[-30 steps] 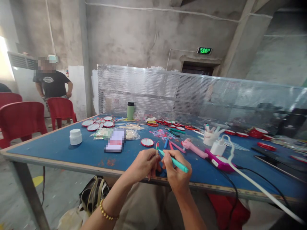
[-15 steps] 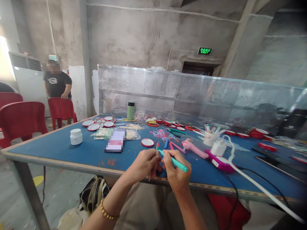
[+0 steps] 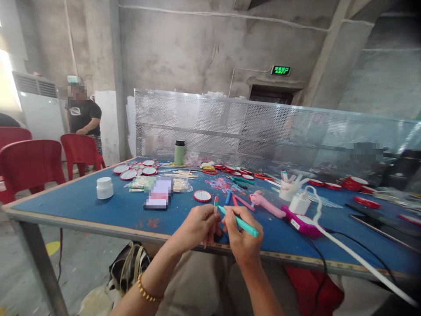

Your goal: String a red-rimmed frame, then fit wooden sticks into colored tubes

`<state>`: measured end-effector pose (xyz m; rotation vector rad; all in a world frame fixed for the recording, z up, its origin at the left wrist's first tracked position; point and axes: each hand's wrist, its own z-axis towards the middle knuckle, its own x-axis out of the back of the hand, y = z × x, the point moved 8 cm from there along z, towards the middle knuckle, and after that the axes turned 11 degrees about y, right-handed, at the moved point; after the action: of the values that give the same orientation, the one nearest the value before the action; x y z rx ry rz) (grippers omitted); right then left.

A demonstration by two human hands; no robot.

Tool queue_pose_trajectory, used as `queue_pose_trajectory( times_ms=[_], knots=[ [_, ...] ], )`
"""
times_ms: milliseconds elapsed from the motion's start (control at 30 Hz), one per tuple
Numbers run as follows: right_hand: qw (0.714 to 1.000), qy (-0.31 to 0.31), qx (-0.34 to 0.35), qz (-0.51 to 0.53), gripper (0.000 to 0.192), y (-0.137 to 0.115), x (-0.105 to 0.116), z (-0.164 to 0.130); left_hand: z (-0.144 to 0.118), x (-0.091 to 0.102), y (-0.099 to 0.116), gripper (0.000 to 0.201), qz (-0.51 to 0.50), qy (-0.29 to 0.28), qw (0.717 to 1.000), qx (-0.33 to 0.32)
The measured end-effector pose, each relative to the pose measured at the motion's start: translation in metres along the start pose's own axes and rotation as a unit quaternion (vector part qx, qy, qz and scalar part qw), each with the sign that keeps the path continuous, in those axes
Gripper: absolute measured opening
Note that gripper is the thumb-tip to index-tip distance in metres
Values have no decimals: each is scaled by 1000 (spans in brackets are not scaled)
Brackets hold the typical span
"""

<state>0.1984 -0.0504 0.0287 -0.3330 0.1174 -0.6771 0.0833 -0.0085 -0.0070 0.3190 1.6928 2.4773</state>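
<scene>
My left hand point(image 3: 200, 223) pinches a thin wooden stick point(image 3: 216, 204) upright; its top is coloured red and green, and its lower part is hidden by my fingers. In my right hand point(image 3: 244, 235) is a teal marker point(image 3: 241, 223), gripped like a pen, its tip pointing at the stick. Whether the tip touches it I cannot tell. Just beyond my hands lie a round red-rimmed disc point(image 3: 202, 196), a blue marker point(image 3: 228, 198) and pink pens point(image 3: 244, 202).
A phone point(image 3: 158, 193), a white jar point(image 3: 104, 188) and a green bottle point(image 3: 179, 152) stand or lie on the blue table point(image 3: 75, 206). To the right are a pink fan point(image 3: 268, 204), a cup of markers point(image 3: 289, 188) and a white cable point(image 3: 358, 259). A person point(image 3: 86, 116) stands behind red chairs.
My hands, the stick and the marker have hardly moved. At the back left, the person has shifted slightly right and the chair in front has moved a little left.
</scene>
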Motion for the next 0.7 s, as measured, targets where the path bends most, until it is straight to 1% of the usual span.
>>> queue_pose_trajectory(
  times_ms=[167,367,600,700],
  knots=[
    [1000,-2,17,-1,20,-6,0,2,0,0,1,37,2,1,1000,-4],
    [1000,-1,26,-10,20,-7,0,3,-1,-1,0,38,1,-1,1000,-1],
    [1000,9,2,8,19,0,1,0,0,-1,-3,39,-5,-3,1000,6],
    [1000,10,5,10,19,-1,1,0,-1,-1,-3,40,-4,-1,1000,7]
  ],
)
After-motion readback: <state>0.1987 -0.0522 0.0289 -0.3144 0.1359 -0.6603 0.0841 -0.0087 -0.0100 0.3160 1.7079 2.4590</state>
